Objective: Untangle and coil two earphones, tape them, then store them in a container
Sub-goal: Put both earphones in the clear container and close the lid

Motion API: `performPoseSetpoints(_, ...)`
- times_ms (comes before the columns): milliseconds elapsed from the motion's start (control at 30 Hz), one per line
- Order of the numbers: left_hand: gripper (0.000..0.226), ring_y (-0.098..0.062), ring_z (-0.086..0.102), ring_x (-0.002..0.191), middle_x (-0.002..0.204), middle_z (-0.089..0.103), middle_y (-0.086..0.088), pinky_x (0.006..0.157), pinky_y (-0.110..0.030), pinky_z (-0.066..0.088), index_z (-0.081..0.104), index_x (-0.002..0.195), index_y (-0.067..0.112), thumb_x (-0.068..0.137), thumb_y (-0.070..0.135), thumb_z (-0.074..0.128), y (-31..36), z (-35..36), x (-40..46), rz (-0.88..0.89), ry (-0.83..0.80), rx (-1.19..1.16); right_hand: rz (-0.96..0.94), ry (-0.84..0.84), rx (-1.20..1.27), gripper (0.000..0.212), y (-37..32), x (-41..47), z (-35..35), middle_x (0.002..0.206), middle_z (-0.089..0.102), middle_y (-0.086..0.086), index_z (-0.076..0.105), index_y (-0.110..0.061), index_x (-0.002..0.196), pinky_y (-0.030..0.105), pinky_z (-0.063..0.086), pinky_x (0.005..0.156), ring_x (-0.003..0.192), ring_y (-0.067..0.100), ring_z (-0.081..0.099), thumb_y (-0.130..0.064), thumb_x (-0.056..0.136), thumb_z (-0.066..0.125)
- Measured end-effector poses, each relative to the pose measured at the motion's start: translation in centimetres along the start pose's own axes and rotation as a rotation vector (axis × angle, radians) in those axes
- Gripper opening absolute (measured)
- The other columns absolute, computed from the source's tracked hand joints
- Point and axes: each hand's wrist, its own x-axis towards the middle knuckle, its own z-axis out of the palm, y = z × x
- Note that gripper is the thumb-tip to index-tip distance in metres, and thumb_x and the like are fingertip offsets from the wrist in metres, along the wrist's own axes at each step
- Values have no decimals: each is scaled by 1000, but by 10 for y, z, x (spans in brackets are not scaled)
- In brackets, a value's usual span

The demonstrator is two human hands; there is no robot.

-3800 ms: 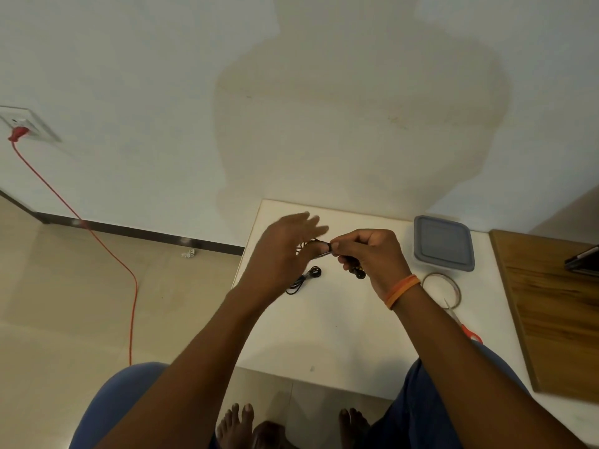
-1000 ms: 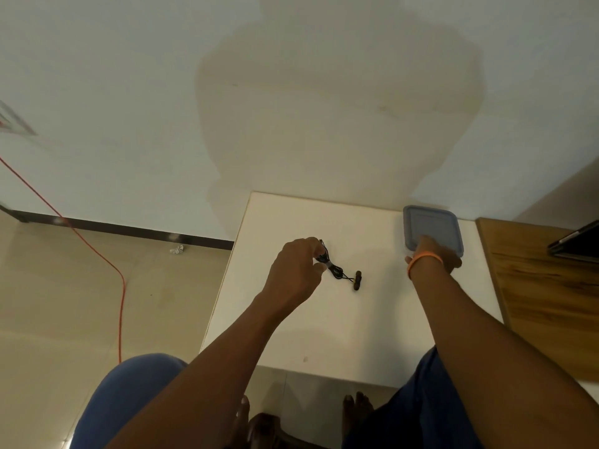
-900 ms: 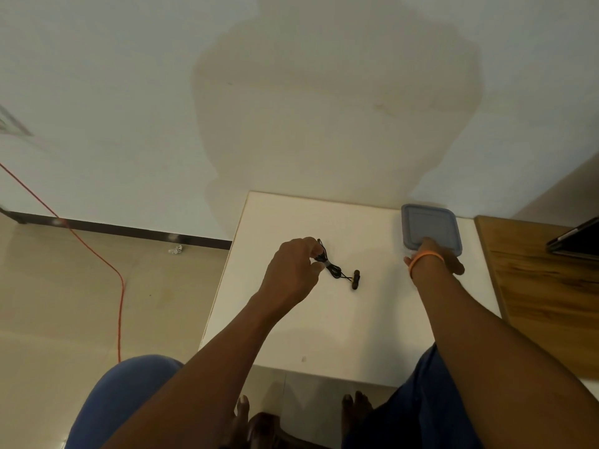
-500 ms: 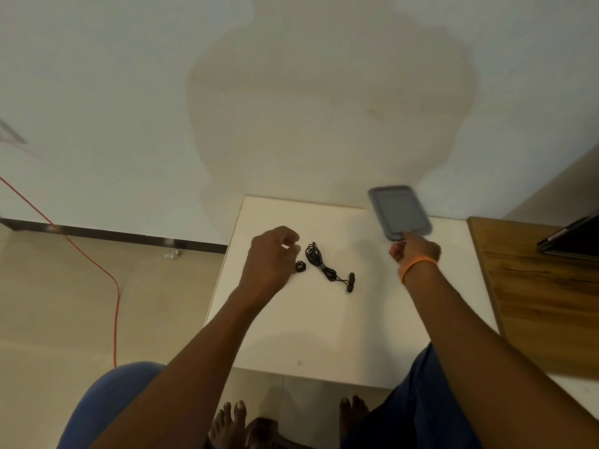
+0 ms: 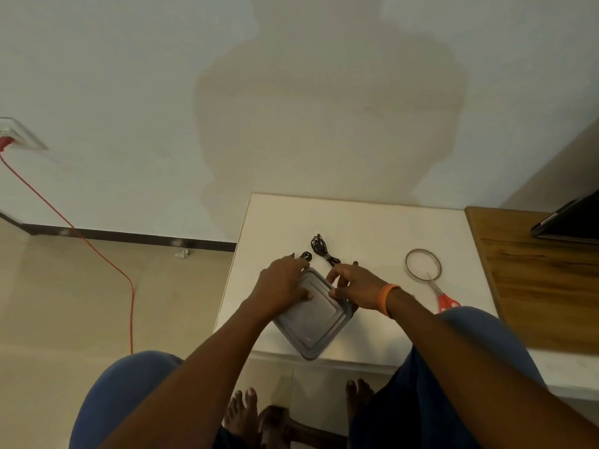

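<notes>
Earphones, coiled, lie on the white table just above centre frame, left free while both hands work the grey lidded container. The left hand and right hand curl round its far corners, apparently to pry the lid off.

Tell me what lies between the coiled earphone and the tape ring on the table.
Only bare white table lies between the coiled earphone and the tape ring, per the head view.

Wall: off-white, shadowed.
Floor: beige tiles.
Table: white.
Wooden desk: at right.
</notes>
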Motion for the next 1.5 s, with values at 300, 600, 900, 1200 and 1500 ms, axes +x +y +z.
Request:
performPoseSetpoints(300,56,-25,52,112,120,57,-10,89,-38,47,58,115,9,71,29,85,8,29,10,-3,-98,70,42,149,-202,19,17,6,14,103,65,7,70,-11,104,21,42,74,87,14,56,-21,88,69)
performPoseSetpoints(600,50,-23,58,96,106,63,-10,76,-33,47,61,101,5,67,29,88,5,34,11,-155,-83,-96,357,271,-75,32,24,-1,14,79,74,9,76,-5,82,28,60,69,69,20,72,-29,66,89)
performPoseSetpoints(900,47,-24,56,97,114,56,-10,74,-32,41,54,106,8,75,29,83,10,37,2,-202,-36,-113,470,238,-123,43,14,0,20,65,48,3,52,-15,70,19,35,50,60,14,46,-36,64,89)
performPoseSetpoints(1200,49,-27,55,106,120,56,-11,83,-35,44,53,112,8,77,30,81,7,42,7,-194,-26,-101,431,266,-241,40,13,1,19,85,55,8,52,-16,77,21,38,55,78,20,54,-37,69,85)
performPoseSetpoints(1500,54,-23,57,115,125,57,-5,91,-36,48,62,126,24,75,21,81,10,42,12,-69,-22,-95,437,290,-3,37,15,-4,7,82,64,13,63,-2,87,27,55,59,79,26,68,-34,77,79)
